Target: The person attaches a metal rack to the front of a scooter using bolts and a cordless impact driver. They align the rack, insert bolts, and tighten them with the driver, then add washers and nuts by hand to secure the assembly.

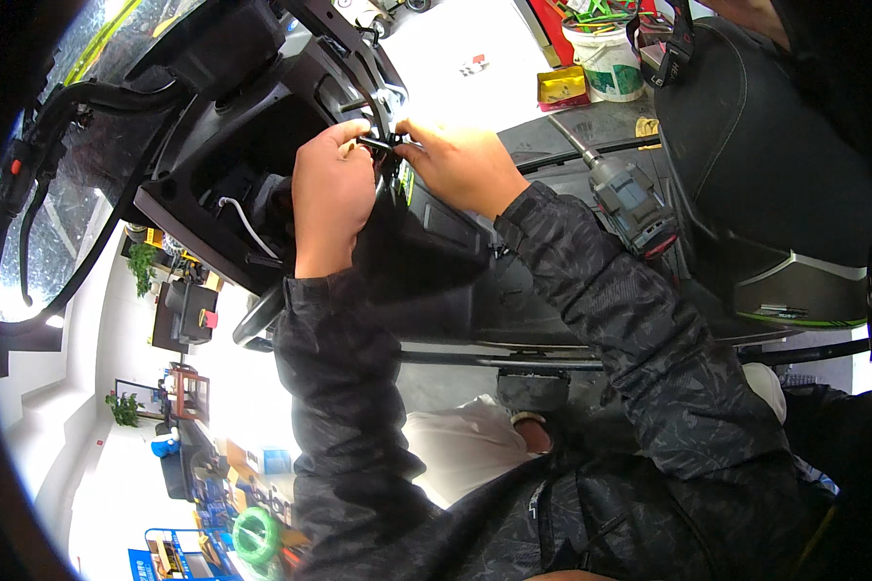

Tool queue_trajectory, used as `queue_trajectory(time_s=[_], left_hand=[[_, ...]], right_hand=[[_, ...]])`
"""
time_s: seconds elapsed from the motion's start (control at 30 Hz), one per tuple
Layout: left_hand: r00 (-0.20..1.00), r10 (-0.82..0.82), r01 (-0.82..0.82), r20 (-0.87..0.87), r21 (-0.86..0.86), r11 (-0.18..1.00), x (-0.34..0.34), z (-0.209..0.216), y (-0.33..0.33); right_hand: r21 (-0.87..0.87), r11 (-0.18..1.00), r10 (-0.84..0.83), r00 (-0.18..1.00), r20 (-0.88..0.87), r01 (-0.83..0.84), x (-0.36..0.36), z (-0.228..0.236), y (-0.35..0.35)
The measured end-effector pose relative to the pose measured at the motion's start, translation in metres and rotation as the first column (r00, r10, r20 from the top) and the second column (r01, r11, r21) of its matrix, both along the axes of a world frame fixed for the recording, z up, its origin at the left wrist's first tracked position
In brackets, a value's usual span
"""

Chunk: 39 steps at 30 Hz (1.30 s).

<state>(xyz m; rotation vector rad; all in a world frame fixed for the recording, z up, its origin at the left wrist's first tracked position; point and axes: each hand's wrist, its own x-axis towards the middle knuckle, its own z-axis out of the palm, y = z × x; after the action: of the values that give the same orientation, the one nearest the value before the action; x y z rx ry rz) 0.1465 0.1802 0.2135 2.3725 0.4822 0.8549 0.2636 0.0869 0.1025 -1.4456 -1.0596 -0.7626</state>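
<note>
My left hand (334, 198) is closed, its thumb and fingertips pinching a thin black piece (376, 144) beside the scooter's black front frame. From the other side my right hand (465, 169) reaches in, fingertips pressed together at the same spot; what it grips is too small to make out. Around both hands is the scooter's opened black front panel (262, 126), with a white cable (249, 225) hanging in its cavity. A grey cordless power tool (635, 203) with a long metal socket lies on the footboard (543, 266), to the right of my right hand.
The black seat (727, 126) rises at the right. Beyond the footboard stand a white bucket (606, 63) of tools and a small yellow box (562, 87). The handlebar with its brake lever (31, 232) is at far left. Shelving and a green coil (256, 535) are lower left.
</note>
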Motion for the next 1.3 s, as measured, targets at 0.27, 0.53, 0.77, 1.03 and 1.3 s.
queue_trajectory(time_s=[0.27,0.53,0.77,1.03,1.3], left_hand=[[1.0,0.014,-0.014,0.001,0.148,0.989,0.0,0.001,-0.001],[1.0,0.005,-0.009,0.025,0.169,0.986,0.001,-0.002,0.002],[1.0,-0.017,0.012,0.026,0.168,0.986,0.001,-0.002,-0.001],[0.999,-0.012,0.003,0.05,0.178,0.984,0.003,-0.003,0.0],[0.999,0.04,-0.039,0.004,0.265,0.963,-0.001,0.003,-0.01]], right_hand=[[-0.043,0.998,-0.05,0.997,0.06,0.053,0.003,-0.002,0.009],[0.042,0.985,0.17,0.976,-0.133,-0.165,0.001,-0.003,0.008],[0.01,0.995,-0.097,0.993,0.067,0.096,0.002,0.001,0.014],[-0.034,0.993,0.105,0.983,-0.149,-0.111,0.003,0.001,0.012],[-0.123,0.952,0.227,0.916,-0.33,-0.281,0.001,0.006,0.007]])
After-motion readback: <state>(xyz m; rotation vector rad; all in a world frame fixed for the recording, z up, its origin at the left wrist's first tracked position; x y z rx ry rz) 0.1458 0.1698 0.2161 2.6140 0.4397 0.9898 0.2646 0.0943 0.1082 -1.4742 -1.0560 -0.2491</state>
